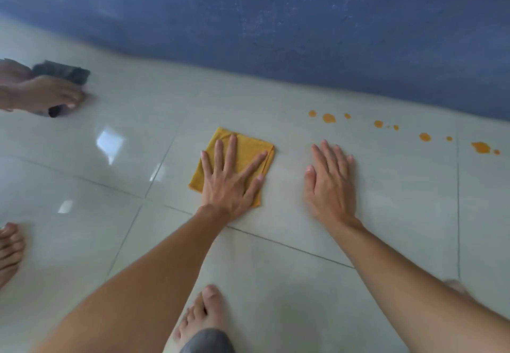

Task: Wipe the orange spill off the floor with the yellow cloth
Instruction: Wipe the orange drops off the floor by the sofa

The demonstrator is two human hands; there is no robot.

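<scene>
The head camera looks down at a shiny pale tiled floor [82, 187] with thin dark lines between the tiles. A folded yellow cloth [249, 147] lies flat on the floor near the middle. The left hand [230, 184] lies flat on top of the cloth, palm down, with its fingers [232, 145] spread wide apart and not curled around anything. The right hand [329, 187] is just beside the cloth, on its right side, and does not touch it. This hand is open and flat too, with its fingers close together, pressed against the bare floor. The orange spill [425, 137] is a row of small orange drops and blots. It runs along the floor near the blue wall [276, 21], far off to the right of the cloth, and the biggest blot sits near the right edge. The cloth and the spill are well apart, and the drops look untouched. A bare foot [202, 314] stands on the floor at the bottom, between the two arms. At the far left, another person's hand [49, 93] presses a dark cloth [62, 72] on the floor, and a second bare foot [9, 250] shows at the left edge.
</scene>
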